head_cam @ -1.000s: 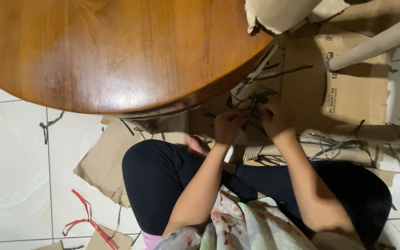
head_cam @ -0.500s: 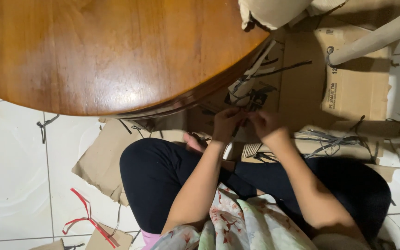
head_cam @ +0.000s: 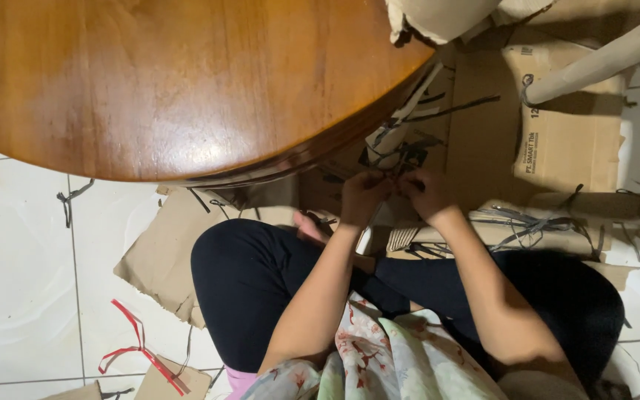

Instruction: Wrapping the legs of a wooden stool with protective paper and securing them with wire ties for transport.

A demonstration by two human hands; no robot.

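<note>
Both hands meet just beyond my knees: my left hand and right hand are curled, fingertips pinching thin dark grey strips between them. These strips sit over flattened brown cardboard beside the round polished wooden table. A red ribbon lies on the white floor tiles.

Light was dim and warm; soft glare on the round wooden table top. Deep shadow under its edge; hands area slightly blurred, w/ mild grain.
</note>
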